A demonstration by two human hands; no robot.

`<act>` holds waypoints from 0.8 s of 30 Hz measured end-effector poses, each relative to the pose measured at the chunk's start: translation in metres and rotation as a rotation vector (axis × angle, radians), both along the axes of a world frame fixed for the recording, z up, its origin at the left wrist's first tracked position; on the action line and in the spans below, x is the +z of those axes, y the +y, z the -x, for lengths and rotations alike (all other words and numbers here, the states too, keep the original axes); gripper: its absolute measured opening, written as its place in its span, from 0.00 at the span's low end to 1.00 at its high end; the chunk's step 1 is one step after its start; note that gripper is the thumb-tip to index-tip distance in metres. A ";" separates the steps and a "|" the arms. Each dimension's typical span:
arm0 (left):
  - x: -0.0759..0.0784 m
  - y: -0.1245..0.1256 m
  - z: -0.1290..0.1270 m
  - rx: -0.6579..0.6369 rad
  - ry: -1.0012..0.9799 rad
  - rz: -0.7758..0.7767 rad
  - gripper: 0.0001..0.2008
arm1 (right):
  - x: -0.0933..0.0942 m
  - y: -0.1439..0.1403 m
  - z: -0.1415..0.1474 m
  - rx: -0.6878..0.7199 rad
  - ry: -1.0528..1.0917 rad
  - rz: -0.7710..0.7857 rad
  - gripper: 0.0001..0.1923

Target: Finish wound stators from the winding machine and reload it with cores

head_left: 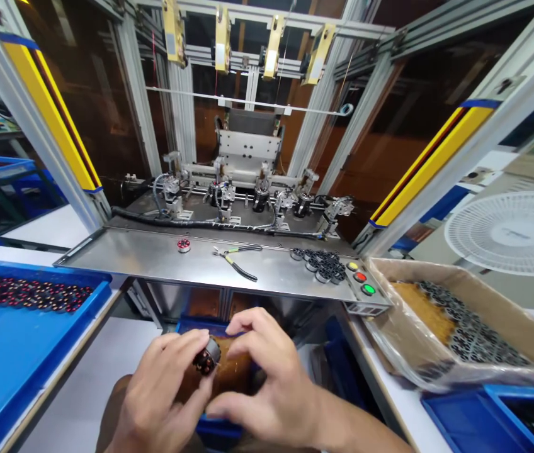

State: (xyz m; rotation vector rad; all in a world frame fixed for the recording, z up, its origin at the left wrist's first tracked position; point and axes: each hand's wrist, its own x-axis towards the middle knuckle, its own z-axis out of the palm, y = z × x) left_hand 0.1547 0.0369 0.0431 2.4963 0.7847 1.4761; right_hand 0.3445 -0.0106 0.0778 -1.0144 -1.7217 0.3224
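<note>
Between the fingers and thumb of my left hand (165, 380) is a small motor stator (208, 356), wound with copper wire around a dark core. My right hand (267, 377) is just to the right of it, fingers curved and apart from the thumb, with nothing visible in its grasp. On the metal shelf (120, 255) beyond my hands lie wire cutters (238, 259) with black and green handles. One stator with red parts (183, 245) stands to their left. A cluster of dark stator cores (323, 264) sits at the shelf's right.
A winding machine (248, 189) stands behind the shelf. Yellow, red and green buttons (360, 277) are at its right end. On the left, a blue tray (26, 358) holds rows of wound stators; on the right, a plastic-lined cardboard box (437, 371) holds many cores. A white fan (507, 233) stands behind it.
</note>
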 end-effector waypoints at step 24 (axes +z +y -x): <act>0.001 -0.008 0.021 -0.148 -0.146 0.299 0.22 | 0.027 -0.010 -0.021 0.159 -0.361 -0.219 0.17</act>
